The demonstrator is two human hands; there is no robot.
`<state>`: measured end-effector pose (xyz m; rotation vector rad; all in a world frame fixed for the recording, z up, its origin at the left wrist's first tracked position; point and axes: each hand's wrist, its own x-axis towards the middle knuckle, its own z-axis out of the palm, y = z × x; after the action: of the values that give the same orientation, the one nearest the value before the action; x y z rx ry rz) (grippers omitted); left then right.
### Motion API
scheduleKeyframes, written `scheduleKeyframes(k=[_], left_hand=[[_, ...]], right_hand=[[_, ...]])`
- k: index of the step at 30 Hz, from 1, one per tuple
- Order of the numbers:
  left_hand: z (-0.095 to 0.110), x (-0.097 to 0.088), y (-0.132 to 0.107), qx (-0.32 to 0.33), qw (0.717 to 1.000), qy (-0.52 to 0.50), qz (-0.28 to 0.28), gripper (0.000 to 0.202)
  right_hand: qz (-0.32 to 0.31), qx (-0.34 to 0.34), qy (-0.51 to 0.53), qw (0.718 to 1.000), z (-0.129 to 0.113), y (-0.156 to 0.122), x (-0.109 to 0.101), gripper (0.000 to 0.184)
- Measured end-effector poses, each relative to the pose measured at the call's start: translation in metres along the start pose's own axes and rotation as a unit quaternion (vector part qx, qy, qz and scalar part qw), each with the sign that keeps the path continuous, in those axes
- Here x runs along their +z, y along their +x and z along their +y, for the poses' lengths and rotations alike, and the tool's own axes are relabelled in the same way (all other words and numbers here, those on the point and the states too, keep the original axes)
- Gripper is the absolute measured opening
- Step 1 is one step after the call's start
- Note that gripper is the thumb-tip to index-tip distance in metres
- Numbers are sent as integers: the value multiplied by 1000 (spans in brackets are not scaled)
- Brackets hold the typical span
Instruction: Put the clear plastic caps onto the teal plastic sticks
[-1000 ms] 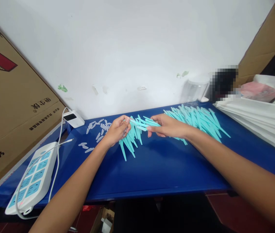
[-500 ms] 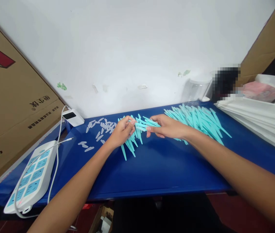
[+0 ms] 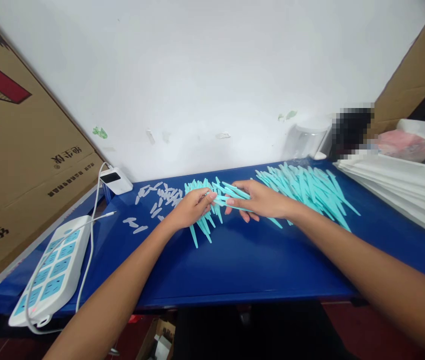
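Observation:
My right hand (image 3: 259,197) is closed around several slim turquoise sticks (image 3: 235,191), which point left and fan out a little. The thumb and forefinger of my left hand (image 3: 196,205) pinch the left end of one of these sticks; whether a small clear piece is also between them I cannot tell. Below and behind my left hand lies a smaller pile of turquoise sticks (image 3: 205,227), their tapered ends toward me. A larger pile (image 3: 306,192) spreads beyond my right wrist. Small clear plastic pieces (image 3: 165,194) are scattered on the blue table (image 3: 250,265) left of my left hand.
A white power strip (image 3: 52,272) with a cable lies at the left, near a small white device (image 3: 116,181) and a large cardboard box (image 3: 20,150). Against the white wall stands a clear lidded container (image 3: 308,140). Stacked white trays (image 3: 396,185) occupy the right side.
My two hands have come closer together, the left shifting slightly right and down. The right hand's lower fingers have spread a little. The camera view has shifted slightly.

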<state>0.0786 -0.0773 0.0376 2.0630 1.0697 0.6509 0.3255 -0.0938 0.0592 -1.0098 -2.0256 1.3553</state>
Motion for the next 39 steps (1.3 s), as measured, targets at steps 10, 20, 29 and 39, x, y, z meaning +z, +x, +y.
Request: scheduleKeyframes(k=[10, 20, 29, 39], left_hand=[[1, -13, 0, 17, 999, 39, 32, 43], [6, -16, -2, 34, 997, 66, -4, 45], [5, -13, -3, 20, 1000, 23, 1, 45], [2, -6, 1, -9, 995, -101, 21, 48]], right_hand=[[74, 26, -85, 993, 7, 3, -19, 45], [135, -44, -239, 960, 4, -1, -33, 53], [18, 18, -163, 986, -8, -7, -28, 52], [-4, 18, -185, 982, -8, -6, -28, 48]])
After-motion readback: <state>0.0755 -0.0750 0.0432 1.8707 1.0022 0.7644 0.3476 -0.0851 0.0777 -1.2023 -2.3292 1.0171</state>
